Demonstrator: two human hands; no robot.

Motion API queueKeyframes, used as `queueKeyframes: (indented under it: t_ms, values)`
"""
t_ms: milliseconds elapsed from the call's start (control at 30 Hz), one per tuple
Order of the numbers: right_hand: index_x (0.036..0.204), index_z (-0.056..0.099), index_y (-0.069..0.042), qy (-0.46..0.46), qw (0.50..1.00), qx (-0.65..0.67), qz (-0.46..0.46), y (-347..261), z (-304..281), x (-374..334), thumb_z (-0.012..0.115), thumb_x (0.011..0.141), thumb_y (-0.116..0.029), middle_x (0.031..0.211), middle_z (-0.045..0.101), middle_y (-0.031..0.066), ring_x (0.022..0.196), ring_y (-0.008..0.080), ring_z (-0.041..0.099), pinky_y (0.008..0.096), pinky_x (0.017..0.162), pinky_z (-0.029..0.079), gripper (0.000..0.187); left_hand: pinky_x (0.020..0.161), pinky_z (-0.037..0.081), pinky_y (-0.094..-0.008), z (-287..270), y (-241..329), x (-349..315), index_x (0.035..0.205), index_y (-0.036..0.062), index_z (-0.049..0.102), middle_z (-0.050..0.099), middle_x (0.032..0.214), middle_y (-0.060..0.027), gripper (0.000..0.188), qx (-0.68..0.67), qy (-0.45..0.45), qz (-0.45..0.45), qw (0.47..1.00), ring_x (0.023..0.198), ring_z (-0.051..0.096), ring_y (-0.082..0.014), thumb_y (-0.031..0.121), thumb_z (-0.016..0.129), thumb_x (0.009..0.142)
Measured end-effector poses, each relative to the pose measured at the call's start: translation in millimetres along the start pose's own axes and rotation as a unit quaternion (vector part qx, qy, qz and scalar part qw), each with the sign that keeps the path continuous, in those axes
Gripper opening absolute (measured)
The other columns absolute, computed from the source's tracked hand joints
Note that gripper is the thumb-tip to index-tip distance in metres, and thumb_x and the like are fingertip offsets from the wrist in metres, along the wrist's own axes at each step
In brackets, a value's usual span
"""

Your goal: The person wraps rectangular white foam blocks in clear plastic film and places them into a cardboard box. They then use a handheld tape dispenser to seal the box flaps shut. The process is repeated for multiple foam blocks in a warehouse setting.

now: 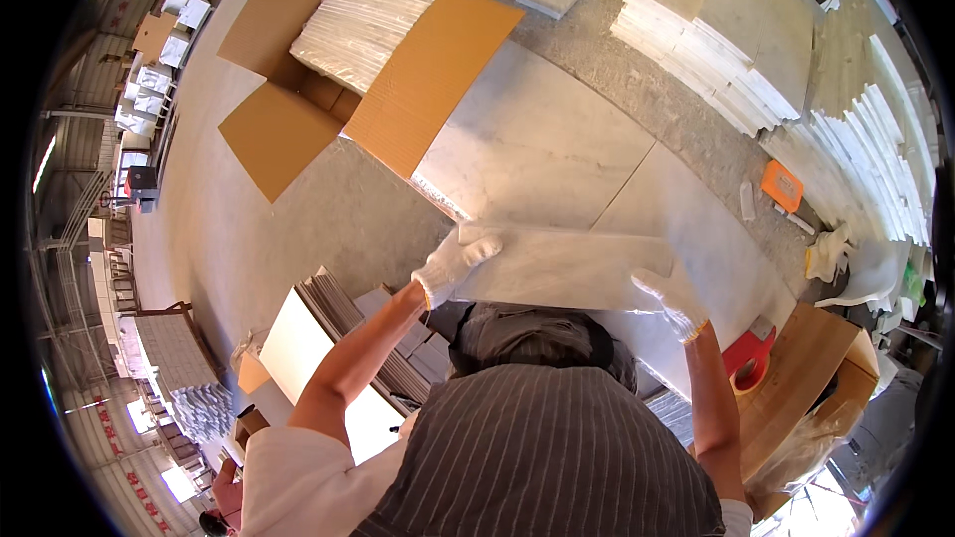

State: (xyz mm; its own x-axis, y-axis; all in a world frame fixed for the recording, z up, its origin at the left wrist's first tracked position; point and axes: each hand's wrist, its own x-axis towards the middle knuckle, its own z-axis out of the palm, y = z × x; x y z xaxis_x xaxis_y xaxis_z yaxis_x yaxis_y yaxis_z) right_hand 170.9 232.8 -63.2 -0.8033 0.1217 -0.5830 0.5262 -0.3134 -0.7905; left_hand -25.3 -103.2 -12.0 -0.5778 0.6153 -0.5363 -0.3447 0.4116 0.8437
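Both my hands wear white knit gloves. My left hand (458, 264) grips the left end of a pale, marble-veined stone tile (562, 268), and my right hand (674, 300) has hold of its right end. The tile is long and narrow, held level in front of my body. Beneath and beyond it lie large pale marble slabs (537, 129), edge to edge with a thin seam. Past the left part of these slabs stands an open cardboard box (438, 70). Inside it, plastic-wrapped tiles (373, 25) stand in a tight row.
Tall tile stacks (706, 50) rise at the right. An orange object (783, 185) and a spare glove (828, 254) lie near them. A red tape dispenser (751, 356) sits beside another cardboard box (796, 388). Flat cardboard sheets (323, 338) are at the left; a person (229, 497) is lower left.
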Motion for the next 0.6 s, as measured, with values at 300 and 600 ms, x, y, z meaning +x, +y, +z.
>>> queueKeyframes:
  t_ms: [300, 600]
  values:
    - [0.141, 0.039, -0.006, 0.201, 0.961, -0.166, -0.094, -31, -4, -25, 0.088, 0.068, -0.008, 0.126, 0.061, 0.011, 0.113, 0.0221, 0.061, 0.034, 0.09, 0.055, 0.087, 0.098, 0.052, -0.0345, -14, 36, 71, 0.141, 0.0089, 0.036, 0.057, 0.126, -0.0097, 0.105, -0.005, -0.051, 0.135, 0.99, 0.117, 0.057, -0.0208, 0.021, 0.098, 0.057]
    - [0.137, 0.043, -0.007, 0.18, 0.97, -0.098, -0.132, -9, -15, -23, 0.085, 0.07, -0.013, 0.123, 0.058, 0.0084, 0.114, 0.0159, 0.056, 0.0368, 0.092, 0.053, 0.079, 0.116, 0.03, -0.0434, -26, 33, 99, 0.144, 0.0042, 0.035, 0.045, 0.141, -0.0174, 0.098, 0.261, -0.028, 0.228, 0.938, 0.139, 0.037, -0.0309, 0.04, 0.088, 0.07]
